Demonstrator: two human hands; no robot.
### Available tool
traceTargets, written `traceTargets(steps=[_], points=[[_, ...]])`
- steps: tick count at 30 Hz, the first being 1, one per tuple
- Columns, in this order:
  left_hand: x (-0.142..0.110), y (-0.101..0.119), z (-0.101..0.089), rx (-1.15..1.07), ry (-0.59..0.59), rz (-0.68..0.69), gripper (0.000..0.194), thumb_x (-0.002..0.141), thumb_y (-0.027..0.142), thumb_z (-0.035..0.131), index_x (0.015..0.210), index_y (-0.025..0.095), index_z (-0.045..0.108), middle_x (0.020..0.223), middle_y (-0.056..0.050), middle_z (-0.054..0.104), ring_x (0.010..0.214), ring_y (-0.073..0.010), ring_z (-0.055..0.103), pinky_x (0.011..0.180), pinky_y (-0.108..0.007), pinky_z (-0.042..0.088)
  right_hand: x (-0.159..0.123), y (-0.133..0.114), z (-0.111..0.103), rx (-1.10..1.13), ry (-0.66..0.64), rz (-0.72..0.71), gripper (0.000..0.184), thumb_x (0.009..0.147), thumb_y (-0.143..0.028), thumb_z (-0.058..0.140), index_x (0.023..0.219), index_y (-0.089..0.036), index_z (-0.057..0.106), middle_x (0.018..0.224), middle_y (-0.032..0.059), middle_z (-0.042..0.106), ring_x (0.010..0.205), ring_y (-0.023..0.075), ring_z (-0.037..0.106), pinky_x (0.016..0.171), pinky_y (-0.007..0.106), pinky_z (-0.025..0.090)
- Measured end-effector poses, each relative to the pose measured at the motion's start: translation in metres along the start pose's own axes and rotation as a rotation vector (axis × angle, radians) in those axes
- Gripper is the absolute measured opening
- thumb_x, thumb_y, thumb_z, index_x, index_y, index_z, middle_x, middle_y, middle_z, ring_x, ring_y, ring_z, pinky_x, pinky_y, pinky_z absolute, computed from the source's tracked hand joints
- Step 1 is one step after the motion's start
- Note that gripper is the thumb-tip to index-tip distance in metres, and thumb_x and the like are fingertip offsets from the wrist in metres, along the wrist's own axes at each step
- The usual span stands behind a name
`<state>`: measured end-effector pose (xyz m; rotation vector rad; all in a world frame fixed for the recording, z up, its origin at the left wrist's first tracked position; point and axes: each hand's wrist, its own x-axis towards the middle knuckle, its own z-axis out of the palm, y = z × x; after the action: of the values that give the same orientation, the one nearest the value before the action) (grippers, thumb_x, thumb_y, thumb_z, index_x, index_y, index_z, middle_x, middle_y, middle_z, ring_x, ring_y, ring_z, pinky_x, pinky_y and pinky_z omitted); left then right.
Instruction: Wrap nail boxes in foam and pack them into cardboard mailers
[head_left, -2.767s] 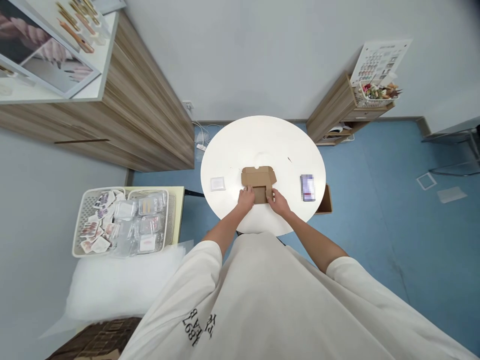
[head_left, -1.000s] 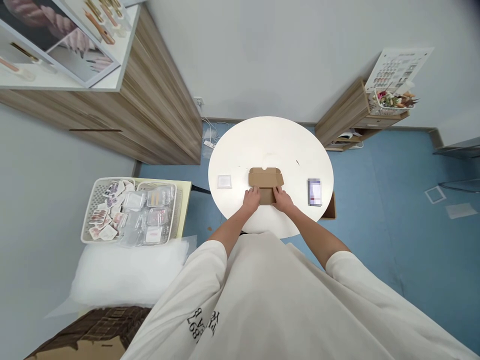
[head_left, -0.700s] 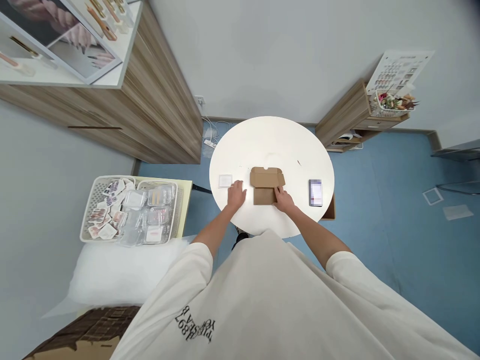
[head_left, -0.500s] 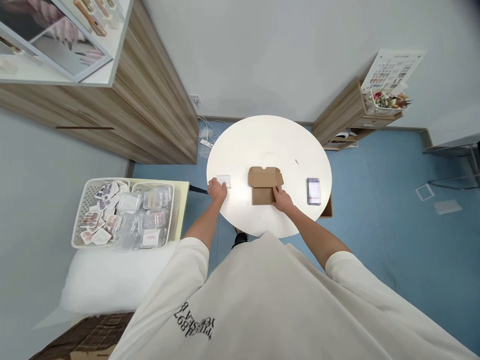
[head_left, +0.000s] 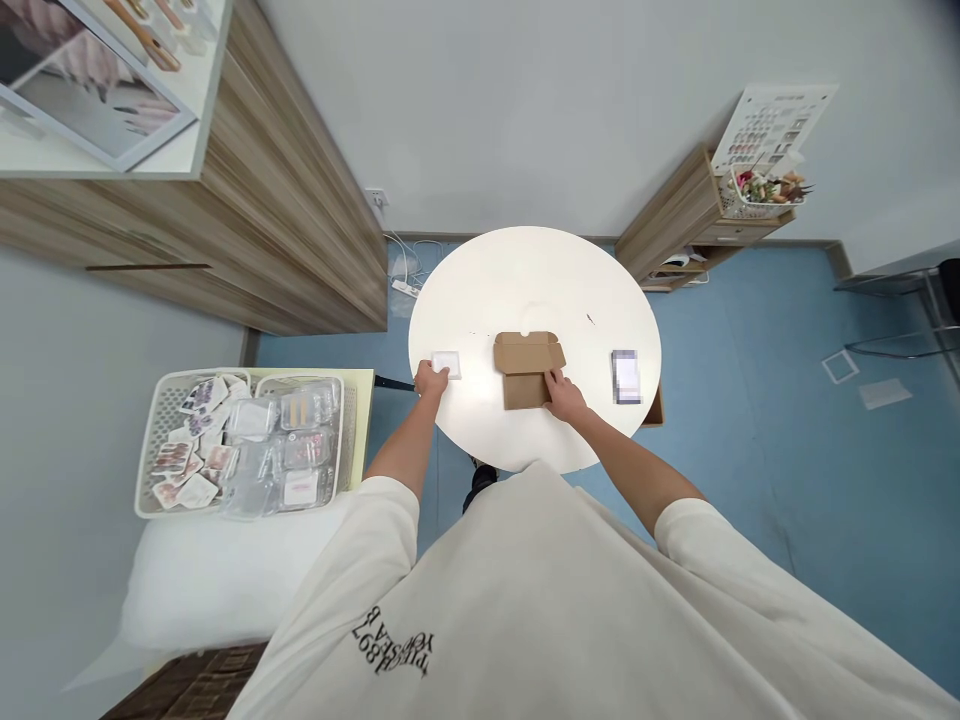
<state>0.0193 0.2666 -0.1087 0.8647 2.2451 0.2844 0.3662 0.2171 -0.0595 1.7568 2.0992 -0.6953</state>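
Observation:
On the left of the white round table (head_left: 525, 270), my left hand (head_left: 430, 379) grips the near-left corner of a small flat clear plastic case (head_left: 448, 363), thumb on top. Between my hands lies a brown cardboard box (head_left: 526, 355) with its lid flap folded back, away from me. My right hand (head_left: 564, 397) is closed on the right side of this box, its thumb and fingers at the edge. A blurred-out phone-like rectangle (head_left: 626, 377) lies farther right on the table.
Left of the table, white baskets (head_left: 142, 470) hold printed cards and clear cases on a yellowish stand, with white foam wrap (head_left: 217, 575) nearer me. A wood-grain cabinet (head_left: 300, 180) rises at back left; a small drawer cabinet (head_left: 667, 220) stands at back right. An open carton (head_left: 655, 410) sits under the table's right edge.
My left hand has let go of the cardboard box, moved left and closed on the clear case. My right hand stays on the box. The head view has shifted slightly.

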Motion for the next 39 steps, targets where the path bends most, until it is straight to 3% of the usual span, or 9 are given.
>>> traceTargets(steps=[5,11,15,20,26,30,33,36,39], points=[[-0.018,0.003,0.002,-0.184,0.013,0.083,0.020,0.091,0.026,0.064,0.110,0.022,0.061,0.118,-0.007,0.071,0.108,-0.0208,0.068,0.093,-0.034,0.050,0.000,0.001,0.001,0.018,0.007,-0.004,0.086,0.083,-0.023,0.072,0.155,-0.027,0.024,0.151,0.0158,0.036,0.115,0.0330,0.053,0.089,0.042,0.049],[-0.072,0.033,0.021,-0.369,-0.158,0.236,0.023,0.087,0.024,0.066,0.110,0.021,0.060,0.108,-0.005,0.073,0.093,-0.0155,0.070,0.082,-0.027,0.053,-0.001,0.002,0.000,0.009,0.020,-0.026,0.084,0.083,-0.024,0.072,0.153,-0.025,0.026,0.149,0.0158,0.038,0.112,0.0318,0.054,0.086,0.040,0.049],[-0.113,0.054,0.047,-0.259,-0.272,0.302,0.031,0.081,0.024,0.074,0.107,0.025,0.057,0.102,-0.001,0.073,0.088,-0.0152,0.070,0.078,-0.027,0.052,-0.001,0.004,0.000,0.000,0.019,-0.034,0.083,0.084,-0.027,0.073,0.152,-0.024,0.027,0.149,0.0165,0.038,0.111,0.0314,0.055,0.085,0.039,0.048],[-0.149,0.074,0.083,0.080,-0.293,0.355,0.030,0.082,0.027,0.074,0.101,0.026,0.053,0.101,-0.003,0.073,0.099,-0.0230,0.069,0.084,-0.034,0.048,0.001,0.010,0.003,0.041,0.038,-0.048,0.080,0.083,-0.027,0.075,0.150,-0.025,0.030,0.147,0.0165,0.041,0.112,0.0321,0.055,0.085,0.039,0.047],[-0.158,0.079,0.112,0.334,-0.287,0.407,0.036,0.086,0.029,0.071,0.113,0.023,0.048,0.118,-0.011,0.070,0.115,-0.0302,0.066,0.092,-0.040,0.044,0.002,0.015,0.007,0.144,0.072,-0.067,0.077,0.084,-0.029,0.076,0.148,-0.025,0.033,0.146,0.0162,0.043,0.113,0.0327,0.055,0.088,0.041,0.046],[-0.156,0.082,0.115,0.427,-0.337,0.437,0.029,0.090,0.029,0.066,0.113,0.021,0.050,0.115,-0.013,0.070,0.119,-0.0325,0.063,0.095,-0.043,0.041,0.004,0.017,0.010,0.158,0.077,-0.077,0.080,0.082,-0.029,0.078,0.148,-0.024,0.034,0.146,0.0162,0.043,0.113,0.0329,0.054,0.089,0.041,0.046],[-0.157,0.085,0.114,0.471,-0.313,0.498,0.034,0.092,0.027,0.064,0.121,0.019,0.050,0.116,-0.014,0.069,0.115,-0.0318,0.064,0.093,-0.041,0.042,0.006,0.018,0.012,0.147,0.081,-0.079,0.080,0.082,-0.027,0.078,0.149,-0.024,0.034,0.146,0.0160,0.044,0.112,0.0327,0.054,0.088,0.041,0.046],[-0.163,0.084,0.114,0.514,-0.224,0.602,0.042,0.094,0.022,0.060,0.133,0.018,0.046,0.130,-0.017,0.060,0.108,-0.0286,0.065,0.087,-0.037,0.043,0.007,0.018,0.013,0.140,0.086,-0.081,0.081,0.081,-0.027,0.079,0.148,-0.025,0.034,0.146,0.0155,0.044,0.113,0.0327,0.054,0.088,0.041,0.046],[-0.168,0.078,0.114,0.602,-0.227,0.757,0.029,0.097,0.017,0.051,0.126,0.020,0.057,0.130,-0.016,0.057,0.110,-0.0281,0.061,0.090,-0.038,0.042,0.007,0.019,0.014,0.136,0.083,-0.081,0.080,0.081,-0.028,0.079,0.148,-0.025,0.035,0.146,0.0157,0.043,0.114,0.0328,0.055,0.089,0.041,0.046]])
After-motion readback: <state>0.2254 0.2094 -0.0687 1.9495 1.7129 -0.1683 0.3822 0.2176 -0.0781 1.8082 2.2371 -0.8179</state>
